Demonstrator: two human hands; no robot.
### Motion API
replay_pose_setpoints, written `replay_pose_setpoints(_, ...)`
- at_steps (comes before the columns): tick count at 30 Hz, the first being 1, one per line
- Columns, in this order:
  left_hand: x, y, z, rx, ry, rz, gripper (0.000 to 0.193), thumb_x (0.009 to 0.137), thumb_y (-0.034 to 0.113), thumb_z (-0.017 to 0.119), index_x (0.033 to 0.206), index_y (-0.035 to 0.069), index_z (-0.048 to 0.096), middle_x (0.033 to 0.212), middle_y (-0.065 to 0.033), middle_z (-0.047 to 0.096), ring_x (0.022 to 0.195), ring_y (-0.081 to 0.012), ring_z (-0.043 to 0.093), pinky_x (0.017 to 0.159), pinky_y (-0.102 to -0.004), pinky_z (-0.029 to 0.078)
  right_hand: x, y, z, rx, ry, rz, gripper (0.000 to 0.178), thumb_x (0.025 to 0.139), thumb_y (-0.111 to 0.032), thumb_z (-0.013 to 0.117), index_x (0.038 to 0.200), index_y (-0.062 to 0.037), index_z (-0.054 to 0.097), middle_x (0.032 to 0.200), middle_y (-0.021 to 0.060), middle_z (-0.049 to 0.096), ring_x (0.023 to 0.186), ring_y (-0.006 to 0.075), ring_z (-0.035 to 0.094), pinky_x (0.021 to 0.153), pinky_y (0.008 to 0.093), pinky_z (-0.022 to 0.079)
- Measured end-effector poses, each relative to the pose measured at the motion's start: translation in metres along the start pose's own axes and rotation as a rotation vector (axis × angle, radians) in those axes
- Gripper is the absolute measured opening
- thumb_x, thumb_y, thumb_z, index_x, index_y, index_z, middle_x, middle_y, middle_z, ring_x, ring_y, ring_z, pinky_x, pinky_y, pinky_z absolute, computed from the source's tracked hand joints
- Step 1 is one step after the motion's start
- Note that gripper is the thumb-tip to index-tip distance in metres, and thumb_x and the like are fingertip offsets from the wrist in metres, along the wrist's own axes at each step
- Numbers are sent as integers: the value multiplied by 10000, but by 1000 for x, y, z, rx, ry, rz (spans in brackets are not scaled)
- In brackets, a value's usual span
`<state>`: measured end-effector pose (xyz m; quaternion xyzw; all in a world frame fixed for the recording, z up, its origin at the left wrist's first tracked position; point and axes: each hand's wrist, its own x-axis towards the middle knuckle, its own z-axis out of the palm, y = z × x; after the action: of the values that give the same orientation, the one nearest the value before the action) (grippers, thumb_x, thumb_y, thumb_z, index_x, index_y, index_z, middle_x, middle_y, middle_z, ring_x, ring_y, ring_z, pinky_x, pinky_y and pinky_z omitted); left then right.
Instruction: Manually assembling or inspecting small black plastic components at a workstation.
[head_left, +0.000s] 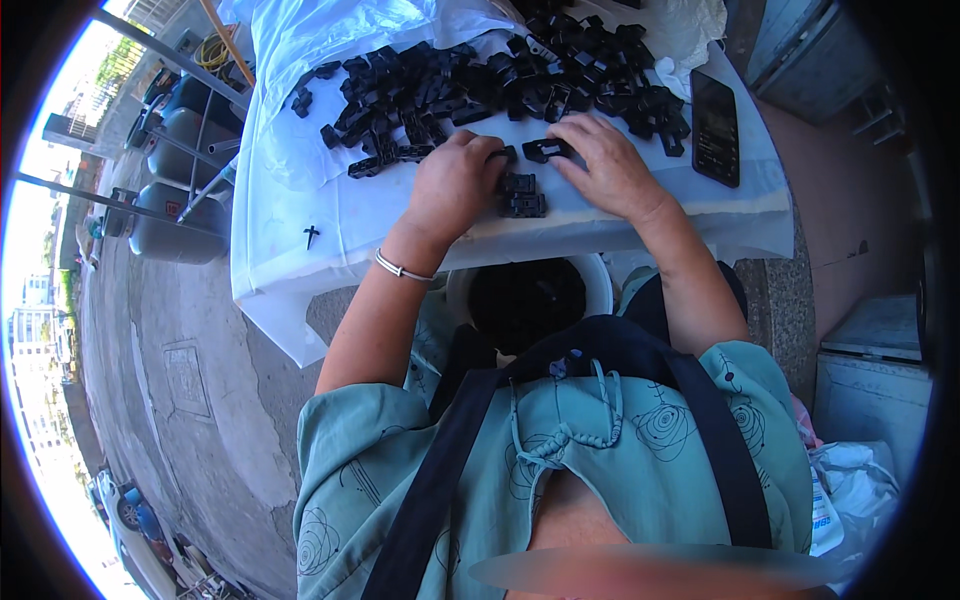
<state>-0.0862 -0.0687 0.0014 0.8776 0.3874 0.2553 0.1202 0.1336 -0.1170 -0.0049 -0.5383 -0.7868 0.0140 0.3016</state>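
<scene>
Both my hands work at the near part of a table covered in white plastic sheeting. My right hand (610, 165) pinches a black plastic part (543, 150) between thumb and fingers. Curled beside it, my left hand (455, 185) has its fingertips closed at another small black piece, mostly hidden by the fingers. Between the hands and nearer to me lie a few black plastic parts (522, 197) in a short column. Beyond them spreads a large heap of similar black parts (430, 85).
A dark phone (714, 130) lies at the table's right. One tiny black piece (312, 236) sits alone at the left. Below the table edge, a white bucket (600, 290) holds dark contents. Grey gas cylinders (180, 225) stand left of the plastic-covered table (270, 200).
</scene>
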Motion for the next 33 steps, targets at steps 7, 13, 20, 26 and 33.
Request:
replay_pose_setpoints(7, -4, -4, -6, -277, -23, -77, 346, 806, 158, 680, 1133, 66, 612, 948, -120, 649, 759, -271, 644, 712, -368, 527, 13, -17, -18, 12, -259, 441, 224, 910, -253, 562, 988, -47, 607, 904, 123, 622, 829, 292, 633, 704, 404, 522)
replay_pose_setpoints(13, -12, -11, 1, -285, -16, -57, 429, 750, 81, 720, 1161, 80, 594, 954, -107, 658, 708, -224, 642, 665, -333, 530, -2, -8, -13, -52, -1, 212, 250, 914, -201, 563, 1115, -61, 613, 998, 151, 614, 886, 295, 627, 755, 370, 519)
replay_pose_setpoints(20, -10, -5, -1, -329, -85, -94, 515, 735, 82, 728, 1217, 96, 550, 928, -90, 689, 680, -218, 647, 659, -333, 533, 6, -21, 17, 316, 91, -162, 395, 798, -17, 657, 1184, -88, 618, 1116, 127, 621, 972, 285, 628, 846, 344, 526)
replay_pose_setpoints(26, -12, -6, 0, -345, -66, -122, 507, 730, 98, 729, 1205, 80, 553, 917, -97, 687, 685, -227, 650, 670, -336, 537, -1, -42, 8, 99, -60, -167, 371, 833, -94, 642, 1203, -113, 623, 1128, 108, 632, 1037, 262, 600, 885, 370, 472)
replay_pose_setpoints(33, -30, -10, -21, -195, 94, 59, 417, 739, 35, 707, 1140, 53, 593, 1065, -111, 620, 711, -194, 623, 637, -284, 520, -9, -41, 18, -101, -16, -112, 317, 909, -226, 573, 1206, -126, 625, 1154, 91, 625, 1106, 254, 555, 904, 373, 401)
